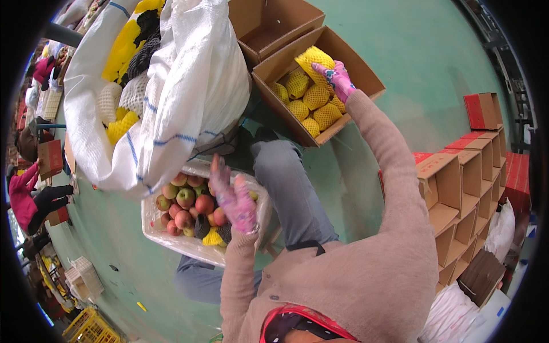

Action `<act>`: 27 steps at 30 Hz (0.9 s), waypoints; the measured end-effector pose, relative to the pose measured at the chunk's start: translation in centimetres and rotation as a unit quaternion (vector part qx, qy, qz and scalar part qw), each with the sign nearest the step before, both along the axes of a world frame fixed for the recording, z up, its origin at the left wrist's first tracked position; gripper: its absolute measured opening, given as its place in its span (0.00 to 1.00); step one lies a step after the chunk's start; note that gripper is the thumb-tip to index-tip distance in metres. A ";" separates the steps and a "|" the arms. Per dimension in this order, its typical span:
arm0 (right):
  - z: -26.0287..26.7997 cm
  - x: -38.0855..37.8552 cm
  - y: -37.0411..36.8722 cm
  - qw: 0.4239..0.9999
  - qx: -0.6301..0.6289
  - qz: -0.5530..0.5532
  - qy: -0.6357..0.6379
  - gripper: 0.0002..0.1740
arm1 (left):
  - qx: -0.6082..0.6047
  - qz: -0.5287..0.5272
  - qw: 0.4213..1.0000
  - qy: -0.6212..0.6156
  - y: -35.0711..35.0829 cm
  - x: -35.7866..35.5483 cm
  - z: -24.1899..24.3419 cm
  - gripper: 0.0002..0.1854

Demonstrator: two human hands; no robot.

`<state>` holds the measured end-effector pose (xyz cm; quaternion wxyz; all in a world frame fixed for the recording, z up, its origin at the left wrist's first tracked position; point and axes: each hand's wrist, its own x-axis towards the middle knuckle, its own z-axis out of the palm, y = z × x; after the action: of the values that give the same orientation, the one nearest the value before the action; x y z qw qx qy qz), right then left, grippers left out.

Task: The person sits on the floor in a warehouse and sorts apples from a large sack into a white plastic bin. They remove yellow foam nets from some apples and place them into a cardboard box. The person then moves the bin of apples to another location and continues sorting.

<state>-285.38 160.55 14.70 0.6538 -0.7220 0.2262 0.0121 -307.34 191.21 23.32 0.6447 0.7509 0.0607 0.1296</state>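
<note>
My right hand (336,78), in a pink patterned glove, grips a fruit in a yellow foam net (315,63) above an open cardboard box (285,118). Several yellow-netted fruits (316,97) lie inside that box. My left hand (235,199), gloved alike with bare fingertips showing, is over the right part of a plastic-lined crate (184,248); its fingers are apart and nothing shows in them. Red and green apples (185,198) fill the crate, with dark and yellow foam nets (212,237) near its lower edge. A white woven sack (193,81) holds yellow, black and white foam nets (122,49).
Another open cardboard box (274,21) stands beyond the first. Stacked open cartons (441,206) rise at the right. At the far left, a person in pink (23,199) is by a red carton (50,158). Yellow crates (92,328) sit at the lower left.
</note>
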 end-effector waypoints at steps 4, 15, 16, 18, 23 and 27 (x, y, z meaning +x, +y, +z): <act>-10.0 7.1 -1.9 0.917 -0.371 0.037 0.139 0.53 | 0.033 0.093 0.976 0.193 5.9 -2.2 -5.2 0.24; -15.6 11.5 -2.8 0.727 -0.579 0.277 0.245 0.48 | -0.037 0.228 0.934 0.274 13.4 -11.1 -13.4 0.14; -15.7 11.5 -2.8 0.710 -0.595 0.288 0.240 0.48 | -0.032 0.251 0.919 0.302 13.7 -11.7 -13.7 0.13; -15.4 11.2 -2.0 0.675 -0.627 0.310 0.233 0.48 | 0.012 0.224 0.927 0.299 14.4 -12.8 -14.3 0.13; -7.6 8.4 3.0 0.644 -0.673 0.344 0.114 0.35 | -0.047 0.318 0.907 0.273 15.6 -15.2 -14.9 0.13; 5.5 -0.9 9.4 0.863 -0.318 0.369 -0.131 0.15 | -0.166 0.370 0.890 0.210 16.5 -16.0 -15.4 0.13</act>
<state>-286.32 169.97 20.23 0.3599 -0.9164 -0.1530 0.0849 -323.31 207.70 7.93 0.6372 0.5660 0.4888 0.1867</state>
